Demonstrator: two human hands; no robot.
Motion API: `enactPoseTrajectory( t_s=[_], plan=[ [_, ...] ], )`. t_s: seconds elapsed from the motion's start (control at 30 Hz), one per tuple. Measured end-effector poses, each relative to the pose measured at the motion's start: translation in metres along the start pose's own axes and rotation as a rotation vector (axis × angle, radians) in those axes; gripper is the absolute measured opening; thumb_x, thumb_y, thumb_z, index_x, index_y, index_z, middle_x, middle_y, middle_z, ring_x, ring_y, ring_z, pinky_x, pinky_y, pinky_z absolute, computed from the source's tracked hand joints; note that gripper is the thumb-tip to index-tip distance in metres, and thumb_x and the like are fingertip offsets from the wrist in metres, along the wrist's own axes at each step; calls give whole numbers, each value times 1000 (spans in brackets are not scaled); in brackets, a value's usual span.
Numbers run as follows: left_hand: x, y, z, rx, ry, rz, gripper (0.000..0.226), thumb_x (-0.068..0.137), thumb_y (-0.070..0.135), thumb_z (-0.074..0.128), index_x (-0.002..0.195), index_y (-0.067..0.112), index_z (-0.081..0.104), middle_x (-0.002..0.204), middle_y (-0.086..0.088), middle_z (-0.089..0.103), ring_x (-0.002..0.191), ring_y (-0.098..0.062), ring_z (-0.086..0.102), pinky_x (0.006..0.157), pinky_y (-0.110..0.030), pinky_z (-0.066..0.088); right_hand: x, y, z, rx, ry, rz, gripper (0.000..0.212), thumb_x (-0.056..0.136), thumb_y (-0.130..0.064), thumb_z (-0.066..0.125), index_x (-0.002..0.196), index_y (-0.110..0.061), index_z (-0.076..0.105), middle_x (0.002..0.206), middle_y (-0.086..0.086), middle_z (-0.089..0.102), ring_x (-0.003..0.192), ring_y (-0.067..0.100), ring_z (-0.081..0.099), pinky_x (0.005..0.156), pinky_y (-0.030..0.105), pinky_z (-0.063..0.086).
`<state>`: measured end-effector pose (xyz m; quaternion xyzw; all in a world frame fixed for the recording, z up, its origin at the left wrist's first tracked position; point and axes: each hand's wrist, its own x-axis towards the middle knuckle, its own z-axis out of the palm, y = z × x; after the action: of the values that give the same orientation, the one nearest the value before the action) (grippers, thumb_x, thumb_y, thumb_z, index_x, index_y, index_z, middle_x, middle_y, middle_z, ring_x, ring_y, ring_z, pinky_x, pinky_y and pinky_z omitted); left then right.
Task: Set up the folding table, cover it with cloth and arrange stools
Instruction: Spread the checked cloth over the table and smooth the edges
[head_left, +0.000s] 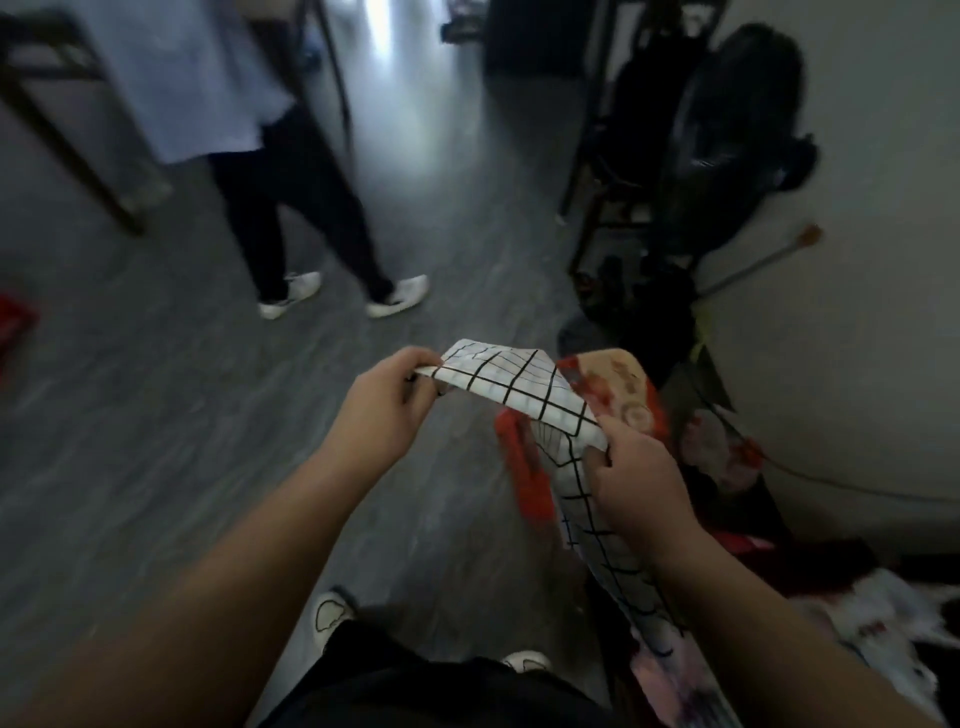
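Grey floor (156, 389) w/ glare, pale wall (857, 312) rt, dark furniture leg (67, 156) top-left.

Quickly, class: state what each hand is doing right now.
Left hand: pinches one edge of the white cloth with black grid lines.
Right hand: grips the same cloth.

Both bare forearms reach forward. The left hand (387, 402) pinches the edge of the cloth (511, 387) with thumb and curled fingers (back of hand facing up). The right hand (636, 480), lower, grips its other end.
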<state>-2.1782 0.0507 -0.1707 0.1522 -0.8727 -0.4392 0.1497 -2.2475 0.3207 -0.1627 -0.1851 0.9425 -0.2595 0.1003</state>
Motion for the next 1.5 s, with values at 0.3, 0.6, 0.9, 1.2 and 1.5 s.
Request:
enactPoseTrajectory(
  t_s=[0.3,0.6,0.9,1.2,1.5],
  plan=[
    [-71,-161,-249,121,258,-228,47,85,10,68,115,41,49,97,27,56,91,7,52,75,-4,37,65,-269,146,-18,-314,-243,11,93,-28,50,84,-27,57,73,-6,61,66,13,58,57,31,44],
    [-183,-265,-426,233,591,-579,52,84,2,55,123,37,52,111,16,54,92,8,44,77,5,29,54,-511,288,-81,-576,-578,25,92,-24,44,68,-23,45,62,-6,54,54,11,49,49,28,32],
    [-260,-299,-502,245,977,-944,56,88,1,55,139,22,47,140,-2,45,101,8,40,88,-16,36,37,-689,390,60,-926,-726,21,91,-17,48,74,-8,55,75,7,63,66,21,55,59,34,40],
    [-251,-304,-520,228,1226,-1286,59,95,17,56,148,29,34,149,4,40,130,-15,46,104,-24,34,14,-810,479,178,-1314,-673,17,89,-13,50,84,-12,67,86,8,72,87,29,68,79,40,55],
    [-286,-263,-483,5,1469,-1419,33,98,26,58,130,32,56,125,18,62,109,18,53,102,-19,45,-82,-853,531,105,-1591,-682,26,91,-14,52,111,-9,67,106,16,72,101,36,69,93,52,55]
  ],
)
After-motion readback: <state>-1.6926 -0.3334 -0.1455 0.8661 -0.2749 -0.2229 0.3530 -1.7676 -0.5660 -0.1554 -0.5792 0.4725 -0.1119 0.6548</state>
